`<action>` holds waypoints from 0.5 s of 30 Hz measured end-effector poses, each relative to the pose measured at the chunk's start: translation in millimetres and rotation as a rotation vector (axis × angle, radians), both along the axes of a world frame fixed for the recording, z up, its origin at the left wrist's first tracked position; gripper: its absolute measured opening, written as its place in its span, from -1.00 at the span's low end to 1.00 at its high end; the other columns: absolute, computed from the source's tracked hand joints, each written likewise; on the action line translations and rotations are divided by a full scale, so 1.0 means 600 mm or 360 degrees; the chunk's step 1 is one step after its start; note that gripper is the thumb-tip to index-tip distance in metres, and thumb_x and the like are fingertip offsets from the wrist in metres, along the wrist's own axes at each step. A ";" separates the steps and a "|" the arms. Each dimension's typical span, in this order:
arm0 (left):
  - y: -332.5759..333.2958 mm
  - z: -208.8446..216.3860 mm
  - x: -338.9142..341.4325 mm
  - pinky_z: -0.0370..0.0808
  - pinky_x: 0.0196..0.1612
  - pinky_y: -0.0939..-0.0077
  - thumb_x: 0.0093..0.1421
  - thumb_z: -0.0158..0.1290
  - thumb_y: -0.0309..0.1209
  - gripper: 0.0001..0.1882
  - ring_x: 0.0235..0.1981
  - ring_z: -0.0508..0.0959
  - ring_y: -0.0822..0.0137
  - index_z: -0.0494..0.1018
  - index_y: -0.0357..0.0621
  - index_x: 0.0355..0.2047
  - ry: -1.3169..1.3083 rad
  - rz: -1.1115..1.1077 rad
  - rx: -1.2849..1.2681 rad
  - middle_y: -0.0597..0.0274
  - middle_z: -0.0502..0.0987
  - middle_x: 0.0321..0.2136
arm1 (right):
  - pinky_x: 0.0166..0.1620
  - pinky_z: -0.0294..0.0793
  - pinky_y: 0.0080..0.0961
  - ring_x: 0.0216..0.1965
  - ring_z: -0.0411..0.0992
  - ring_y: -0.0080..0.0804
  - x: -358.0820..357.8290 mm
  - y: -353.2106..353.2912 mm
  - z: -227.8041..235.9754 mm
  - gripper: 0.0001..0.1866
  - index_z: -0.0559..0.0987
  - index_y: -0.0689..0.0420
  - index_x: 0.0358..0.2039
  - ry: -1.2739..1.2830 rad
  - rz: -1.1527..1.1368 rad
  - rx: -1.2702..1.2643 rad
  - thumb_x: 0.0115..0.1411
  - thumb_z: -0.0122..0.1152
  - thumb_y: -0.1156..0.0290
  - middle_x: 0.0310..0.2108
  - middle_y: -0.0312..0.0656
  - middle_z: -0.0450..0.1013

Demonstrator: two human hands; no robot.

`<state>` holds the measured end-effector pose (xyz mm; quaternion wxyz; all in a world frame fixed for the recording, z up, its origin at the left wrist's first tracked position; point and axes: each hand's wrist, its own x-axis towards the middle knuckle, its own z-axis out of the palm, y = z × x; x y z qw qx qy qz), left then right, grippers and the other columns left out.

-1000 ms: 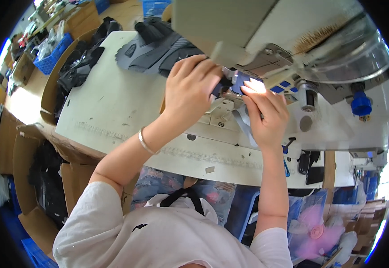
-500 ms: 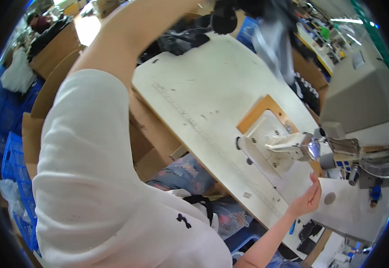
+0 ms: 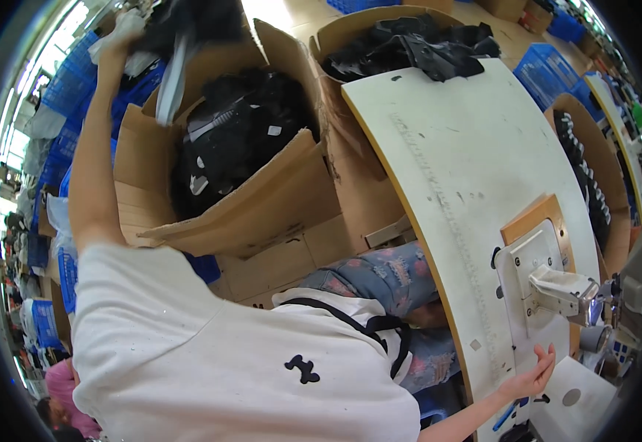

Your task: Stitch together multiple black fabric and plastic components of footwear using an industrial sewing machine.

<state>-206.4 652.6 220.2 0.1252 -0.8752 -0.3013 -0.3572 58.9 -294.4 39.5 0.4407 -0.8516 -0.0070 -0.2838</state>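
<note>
My left arm stretches out to the far left. My left hand (image 3: 120, 46), smeared by motion, is closed on a blurred black fabric piece (image 3: 196, 26) with a pale grey strip hanging from it. The piece hangs above the back left edge of an open cardboard box. My right hand (image 3: 533, 377) is palm up, its fingers loosely bent and apart, with nothing in it. It rests by the near side of the sewing machine's metal arm (image 3: 568, 291), over the white table (image 3: 454, 140).
A cardboard box (image 3: 262, 195) to the left holds a heap of black pieces (image 3: 243, 121). Behind it, another box (image 3: 343, 33) holds black material that spills onto the table. Black pieces with white lacing (image 3: 583, 166) fill a box at the right. Blue crates (image 3: 549, 70) stand around.
My left hand has swung from above the table's far side to the far left with the black piece. The view has turned left, showing the box of black pieces. My right hand stays by the machine.
</note>
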 end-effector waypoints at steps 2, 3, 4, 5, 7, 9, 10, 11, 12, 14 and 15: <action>0.021 -0.167 -0.083 0.50 0.14 0.31 0.45 -0.14 -0.34 -0.63 0.05 0.62 0.21 0.61 -0.25 0.01 0.0201 -0.0661 -0.1053 0.19 0.64 0.04 | 0.12 0.43 -0.40 -0.16 0.52 -0.39 -0.032 -0.028 0.006 -0.62 0.60 0.38 0.02 -0.0010 -0.0043 -0.0013 0.53 -0.03 0.32 -0.23 -0.10 0.62; 0.050 -0.198 -0.192 0.52 0.12 0.34 0.46 -0.20 -0.39 -0.64 -0.01 0.62 0.25 0.58 -0.23 -0.01 0.0315 -0.0316 -0.1797 0.12 0.65 -0.05 | 0.11 0.43 -0.42 -0.16 0.52 -0.39 -0.025 -0.027 -0.013 -0.63 0.60 0.37 0.04 0.0046 0.0055 0.0060 0.53 -0.04 0.32 -0.25 -0.10 0.62; 0.097 -0.190 -0.301 0.45 0.17 0.24 0.42 -0.15 -0.31 -0.63 0.07 0.57 0.31 0.59 -0.07 0.05 0.1029 0.0181 -0.2103 0.30 0.65 -0.03 | 0.12 0.42 -0.40 -0.14 0.52 -0.37 -0.021 -0.024 -0.033 -0.64 0.62 0.36 -0.05 0.0127 0.0101 0.0115 0.52 -0.03 0.33 -0.27 -0.12 0.62; 0.123 -0.192 -0.306 0.45 0.17 0.24 0.42 -0.15 -0.31 -0.63 0.07 0.57 0.31 0.59 -0.07 0.05 0.1082 0.0132 -0.2074 0.30 0.65 -0.03 | 0.12 0.41 -0.38 -0.13 0.53 -0.35 -0.026 -0.011 -0.043 -0.65 0.65 0.35 -0.13 0.0197 0.0105 0.0147 0.51 -0.02 0.33 -0.29 -0.13 0.62; 0.152 -0.188 -0.285 0.46 0.04 0.37 0.30 -0.02 -0.41 -0.75 -0.07 0.57 0.24 0.60 -0.04 -0.09 0.1090 0.0375 -0.1581 0.23 0.63 -0.12 | 0.11 0.45 -0.27 -0.11 0.54 -0.28 -0.060 0.003 -0.063 -0.67 0.63 0.30 -0.36 0.0121 0.0193 0.0127 0.45 0.07 0.33 -0.35 -0.14 0.61; 0.094 -0.301 -0.116 0.58 -0.06 0.37 0.16 0.03 -0.73 -0.60 -0.11 0.65 0.23 0.59 -0.21 0.00 0.0883 -0.0098 -0.0933 0.09 0.66 -0.16 | 0.10 0.46 -0.26 -0.11 0.56 -0.28 -0.155 0.049 -0.026 -0.66 0.64 0.24 -0.44 0.0065 0.0126 0.0051 0.40 0.11 0.31 -0.38 -0.16 0.62; 0.041 -0.280 0.073 0.46 0.15 0.30 0.16 0.11 -0.63 -0.76 0.00 0.59 0.12 0.60 -0.26 -0.15 0.0861 -0.0236 -0.1161 0.00 0.63 -0.09 | 0.04 0.50 -0.31 -0.16 0.57 -0.26 -0.207 0.064 -0.023 -0.68 0.66 0.23 -0.41 0.0138 -0.0007 0.0158 0.39 0.13 0.30 -0.39 -0.15 0.63; -0.031 -0.265 0.191 0.48 0.14 0.29 0.20 0.10 -0.61 -0.75 0.03 0.59 0.07 0.57 -0.30 -0.10 0.0766 -0.0643 -0.0959 -0.03 0.61 -0.09 | -0.06 0.55 -0.36 -0.26 0.60 -0.29 -0.236 0.084 -0.033 -0.74 0.68 0.26 -0.32 0.0103 0.0003 -0.0003 0.38 0.14 0.34 -0.42 -0.15 0.63; -0.126 -0.242 0.294 0.48 0.14 0.27 0.25 0.07 -0.59 -0.75 0.02 0.59 0.02 0.56 -0.27 -0.06 0.0852 -0.0886 -0.0652 -0.03 0.60 -0.07 | -0.15 0.56 -0.39 -0.33 0.61 -0.32 -0.266 0.107 -0.033 -0.81 0.68 0.25 -0.24 0.0226 0.0032 0.0148 0.34 0.19 0.42 -0.44 -0.14 0.65; -0.358 -0.197 0.415 0.44 0.19 0.24 0.39 -0.01 -0.48 -0.74 0.08 0.56 0.02 0.55 -0.24 0.02 0.0875 -0.1147 -0.0544 -0.03 0.60 -0.04 | -0.14 0.54 -0.37 -0.38 0.61 -0.30 -0.313 0.127 -0.059 -0.85 0.70 0.16 -0.20 0.0266 0.0123 0.0030 0.25 0.23 0.53 -0.45 -0.26 0.67; -0.493 -0.183 0.443 0.43 0.21 0.25 0.43 -0.04 -0.45 -0.72 0.10 0.55 0.06 0.55 -0.23 0.04 0.0878 -0.1252 -0.0650 0.00 0.60 -0.02 | -0.12 0.54 -0.34 -0.39 0.61 -0.27 -0.344 0.135 -0.087 -0.83 0.71 0.13 -0.19 0.0336 0.0072 0.0025 0.23 0.24 0.54 -0.46 -0.30 0.65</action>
